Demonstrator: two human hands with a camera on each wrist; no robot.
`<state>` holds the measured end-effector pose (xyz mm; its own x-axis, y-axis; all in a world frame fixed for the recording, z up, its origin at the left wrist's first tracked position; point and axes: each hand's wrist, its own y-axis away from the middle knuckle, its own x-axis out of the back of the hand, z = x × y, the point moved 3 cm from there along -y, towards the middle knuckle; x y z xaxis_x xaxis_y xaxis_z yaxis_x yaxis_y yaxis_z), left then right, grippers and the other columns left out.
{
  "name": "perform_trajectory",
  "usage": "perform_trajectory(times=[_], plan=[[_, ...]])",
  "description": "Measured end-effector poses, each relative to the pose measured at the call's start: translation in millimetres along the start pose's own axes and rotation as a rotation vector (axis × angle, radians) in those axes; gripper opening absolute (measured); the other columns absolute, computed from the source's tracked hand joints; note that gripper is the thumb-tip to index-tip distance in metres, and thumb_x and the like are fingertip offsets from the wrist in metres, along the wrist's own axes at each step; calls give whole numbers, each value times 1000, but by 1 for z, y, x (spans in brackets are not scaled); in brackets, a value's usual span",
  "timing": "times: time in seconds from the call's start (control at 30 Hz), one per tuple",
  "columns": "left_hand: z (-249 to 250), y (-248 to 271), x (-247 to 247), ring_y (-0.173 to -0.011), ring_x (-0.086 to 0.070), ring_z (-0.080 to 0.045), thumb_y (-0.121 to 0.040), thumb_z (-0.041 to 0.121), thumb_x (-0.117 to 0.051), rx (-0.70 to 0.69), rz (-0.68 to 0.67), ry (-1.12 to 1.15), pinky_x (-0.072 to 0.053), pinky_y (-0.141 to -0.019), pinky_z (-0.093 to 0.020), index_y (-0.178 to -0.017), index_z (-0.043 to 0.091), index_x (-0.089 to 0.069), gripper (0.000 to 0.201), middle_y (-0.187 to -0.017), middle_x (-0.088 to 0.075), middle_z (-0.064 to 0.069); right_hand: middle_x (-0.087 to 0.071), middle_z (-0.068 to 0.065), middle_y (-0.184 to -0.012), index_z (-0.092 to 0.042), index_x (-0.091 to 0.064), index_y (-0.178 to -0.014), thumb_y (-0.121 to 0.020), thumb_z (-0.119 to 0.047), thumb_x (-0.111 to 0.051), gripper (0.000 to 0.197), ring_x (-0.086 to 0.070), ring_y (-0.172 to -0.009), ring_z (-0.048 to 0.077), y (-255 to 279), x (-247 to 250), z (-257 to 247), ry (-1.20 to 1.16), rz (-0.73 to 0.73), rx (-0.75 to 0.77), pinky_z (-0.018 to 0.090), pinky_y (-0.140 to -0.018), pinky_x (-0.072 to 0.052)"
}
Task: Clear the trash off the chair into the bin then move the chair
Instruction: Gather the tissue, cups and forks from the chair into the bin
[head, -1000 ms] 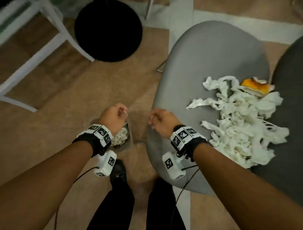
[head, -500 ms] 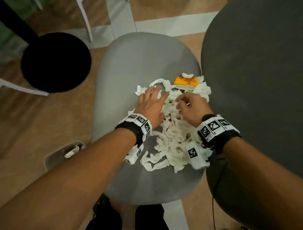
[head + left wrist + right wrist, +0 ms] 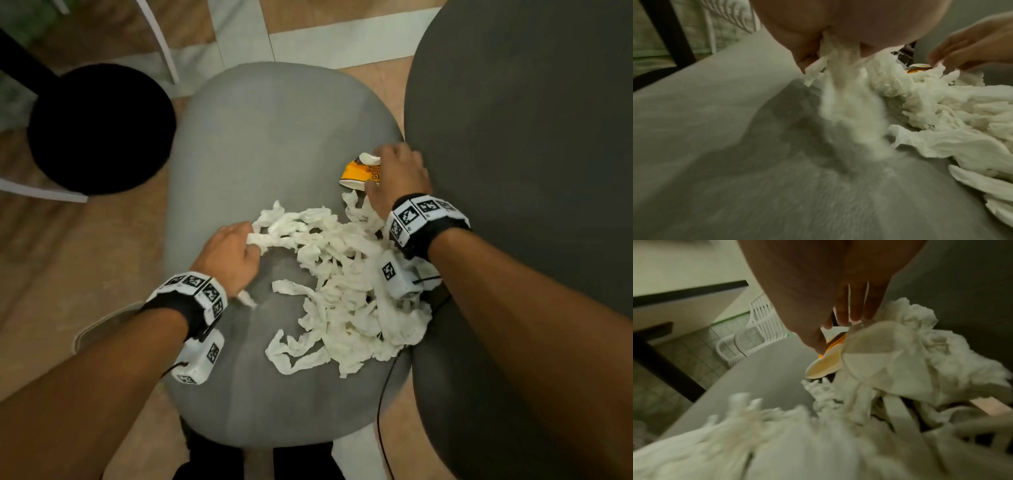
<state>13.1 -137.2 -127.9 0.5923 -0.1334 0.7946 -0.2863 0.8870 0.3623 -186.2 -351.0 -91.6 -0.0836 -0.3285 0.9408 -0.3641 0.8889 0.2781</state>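
A pile of white tissue strips (image 3: 346, 291) lies on the grey chair seat (image 3: 274, 137), with a crushed orange paper cup (image 3: 358, 171) at its far right edge. My left hand (image 3: 251, 245) grips a bunch of strips at the pile's left side. In the left wrist view a strip (image 3: 849, 105) hangs from the left hand (image 3: 830, 45). My right hand (image 3: 376, 171) reaches over the cup, thumb and fingers pinching it. The right wrist view shows the cup (image 3: 828, 360) between the right hand's (image 3: 838, 327) thumb and fingertips (image 3: 855, 313).
The bin (image 3: 92, 325) stands on the floor at lower left, mostly hidden by my left forearm. A dark grey round surface (image 3: 531, 171) borders the chair's right side. A black round base (image 3: 99, 126) and white chair legs (image 3: 161, 41) stand at upper left.
Both hands left the bin and came over the pile. Since then the left hand has drawn left, closed on strips, and the right has reached forward onto the orange cup.
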Motion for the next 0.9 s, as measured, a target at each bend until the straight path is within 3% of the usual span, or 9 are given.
perform_trajectory(times=[0.17,0.23,0.3,0.37,0.43,0.53,0.67,0.8,0.9], plan=[[-31,16,9,-68,-57,-32,-90,58,-41,197,152,-42,-50,-68,-38,-73,17,-56,47,-64,-61,-3,-54,13,-136,-19,-42,-135,-80,-32,-70,63,-47,-127,38,-17,-18,2,114,-136,-75,49,-106,-31],[-37,16,9,-70,-58,-33,-92,41,-48,234,214,66,-48,-67,-35,-80,18,-53,27,-69,-60,-3,-57,13,-132,-21,-46,-131,-79,-34,-71,59,-49,-124,39,-16,-18,-3,128,-73,-36,50,-106,-30],[-36,17,10,-84,-58,-28,-91,17,-52,228,240,210,-44,-77,-31,-101,20,-51,10,-96,-59,-4,-58,11,-129,-24,-49,-128,-78,-40,-71,57,-49,-122,36,-11,-13,-13,128,9,14,49,-106,-30],[-35,17,11,-105,-56,-24,-88,2,-50,176,229,232,-39,-95,-26,-122,18,-53,38,-123,-52,-6,-57,9,-128,-26,-49,-128,-78,-43,-69,57,-49,-123,34,-5,-8,-23,85,47,42,48,-106,-30],[-33,17,15,-115,-56,-26,-90,2,-46,153,191,180,-36,-103,-26,-124,16,-62,40,-128,-59,-7,-57,7,-128,-26,-49,-129,-78,-44,-68,58,-49,-124,33,1,-4,-35,21,47,52,48,-106,-31],[-25,22,20,-92,-61,-33,-86,21,-41,142,162,94,-45,-88,-36,-93,10,-68,29,-97,-70,-11,-56,5,-129,-27,-47,-131,-78,-45,-66,59,-51,-123,32,10,0,-50,-78,23,42,48,-104,-33],[-25,34,19,-72,-52,-24,-87,44,-54,183,251,86,-41,-69,-32,-69,18,-52,32,-75,-54,0,-54,4,-127,-26,-46,-131,-80,-43,-65,57,-53,-118,31,27,-2,-67,-177,-10,55,47,-104,-37],[-34,44,9,-85,-59,-16,-94,18,-52,164,256,274,-41,-74,-26,-104,23,-52,11,-102,-62,4,-53,4,-130,-27,-45,-132,-81,-42,-66,58,-53,-117,28,47,-11,-80,-230,-54,63,47,-102,-43],[-42,54,7,-53,-57,-10,-93,17,-49,218,256,356,-46,-57,-25,-106,31,-56,20,-81,-68,4,-53,5,-129,-27,-45,-132,-80,-41,-68,59,-53,-117,28,60,-18,-90,-256,-80,81,45,-100,-46]])
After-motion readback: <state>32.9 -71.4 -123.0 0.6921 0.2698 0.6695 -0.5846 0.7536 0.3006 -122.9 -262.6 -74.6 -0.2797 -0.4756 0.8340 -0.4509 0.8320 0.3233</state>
